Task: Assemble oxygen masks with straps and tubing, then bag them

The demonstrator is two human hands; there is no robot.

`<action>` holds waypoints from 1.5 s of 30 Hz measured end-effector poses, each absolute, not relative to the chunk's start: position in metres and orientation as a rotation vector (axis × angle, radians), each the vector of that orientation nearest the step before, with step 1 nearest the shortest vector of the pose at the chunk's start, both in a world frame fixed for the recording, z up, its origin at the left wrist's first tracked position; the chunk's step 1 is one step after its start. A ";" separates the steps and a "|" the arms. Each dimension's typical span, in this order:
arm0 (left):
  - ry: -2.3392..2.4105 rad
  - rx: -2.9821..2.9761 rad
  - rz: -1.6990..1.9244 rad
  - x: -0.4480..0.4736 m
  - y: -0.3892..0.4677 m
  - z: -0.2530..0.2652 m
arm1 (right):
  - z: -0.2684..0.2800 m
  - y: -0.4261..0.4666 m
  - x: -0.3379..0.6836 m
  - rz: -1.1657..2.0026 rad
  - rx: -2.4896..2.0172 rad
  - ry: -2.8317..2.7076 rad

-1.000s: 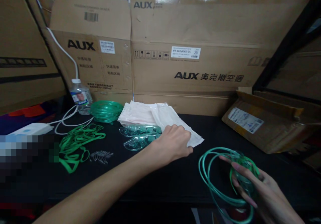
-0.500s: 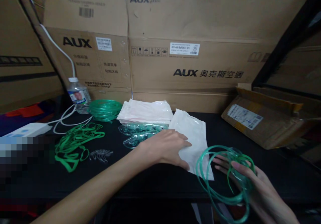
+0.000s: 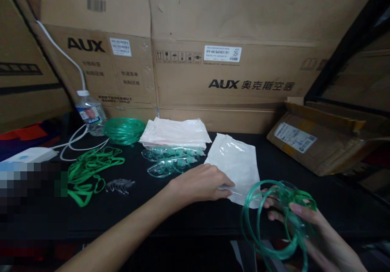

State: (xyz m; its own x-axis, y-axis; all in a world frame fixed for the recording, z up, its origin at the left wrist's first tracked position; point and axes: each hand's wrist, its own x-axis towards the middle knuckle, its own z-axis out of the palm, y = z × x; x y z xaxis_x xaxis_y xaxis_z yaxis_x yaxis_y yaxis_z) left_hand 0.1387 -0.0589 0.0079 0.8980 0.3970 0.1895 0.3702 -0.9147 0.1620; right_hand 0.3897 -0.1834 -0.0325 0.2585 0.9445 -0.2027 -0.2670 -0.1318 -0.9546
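My left hand (image 3: 205, 182) is closed over the near left edge of a white paper-and-film pouch (image 3: 236, 162), its thumb and fingers pinching the edge. My right hand (image 3: 300, 209) grips a clear green oxygen mask (image 3: 291, 197) together with a green strap and a loose coil of green tubing (image 3: 252, 223), which hangs below. The coil overlaps the pouch's near right corner. Left of the pouch lie clear green masks (image 3: 172, 164) in two rows. Behind them sits a stack of white pouches (image 3: 175, 132).
A coil of green tubing (image 3: 124, 132) lies beside a plastic bottle (image 3: 91, 111). Nearer are green elastic straps (image 3: 94, 164) and small metal strips (image 3: 120, 185). A white power strip (image 3: 30, 156) with cords is at left. An open cardboard box (image 3: 300, 140) stands right; large cardboard sheets (image 3: 183, 89) form the back.
My left hand's spread fingers have closed on the pouch's edge. My right hand, with the mask and tubing, has moved slightly right and down. The view has shifted a little.
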 end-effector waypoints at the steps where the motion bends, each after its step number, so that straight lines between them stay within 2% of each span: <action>1: 0.594 2.952 0.317 0.139 -0.059 0.007 | -0.032 -0.184 0.388 1.227 -1.253 -0.731; 8: 0.826 3.035 0.389 0.148 -0.068 -0.001 | -0.027 -0.190 0.355 1.122 -1.191 -0.670; 19: 1.138 3.092 0.741 0.143 -0.072 0.032 | -0.024 -0.171 0.307 1.030 -1.137 -0.523; 26: 0.901 3.159 1.347 0.142 -0.081 0.041 | -0.018 -0.175 0.298 0.799 -1.168 -0.528; 32: 0.868 3.130 1.407 0.149 -0.084 0.046 | -0.012 -0.171 0.281 0.699 -1.200 -0.615; 36: 0.742 3.172 1.401 0.167 -0.075 0.044 | -0.019 -0.165 0.280 0.484 -1.286 -0.632; 45: 0.186 3.171 1.900 0.177 -0.080 0.052 | -0.009 -0.161 0.293 0.397 -1.146 -0.373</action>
